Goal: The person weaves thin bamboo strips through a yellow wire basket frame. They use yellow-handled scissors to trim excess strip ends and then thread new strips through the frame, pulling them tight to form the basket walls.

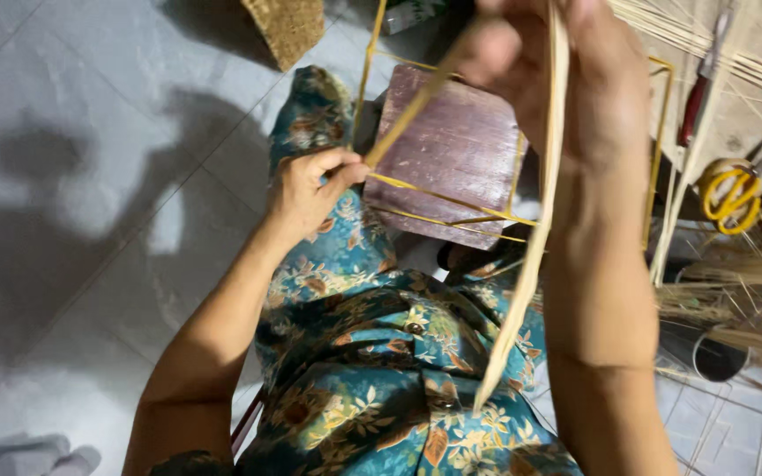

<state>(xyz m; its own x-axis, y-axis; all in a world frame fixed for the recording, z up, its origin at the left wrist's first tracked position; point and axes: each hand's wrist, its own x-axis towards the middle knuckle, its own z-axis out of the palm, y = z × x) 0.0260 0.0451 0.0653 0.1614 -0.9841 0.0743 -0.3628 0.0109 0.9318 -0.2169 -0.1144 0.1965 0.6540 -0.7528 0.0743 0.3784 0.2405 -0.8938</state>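
We look down at our own lap, covered by a teal dress printed with leaves and flowers, above a pale grey tiled floor.

Our left hand is curled closed, thumb and forefinger pinching the lower end of a thin tan cane strip that slants up to the right. Our right hand is raised close to the camera and blurred; its fingers are closed around a long, flat, pale reed strip that hangs down past the forearm, its tip over the dress.

Between the hands sits a weathered purple wooden block, resting on our knees. A yellow wire frame boxes it in, with rods along its front edge and both sides; the left hand is just beside the frame's near left corner.

To the right, on the floor, lie yellow-handled scissors, a spread of pale straw stalks and a dark cylindrical container. A piece of woven matting shows at the top edge.
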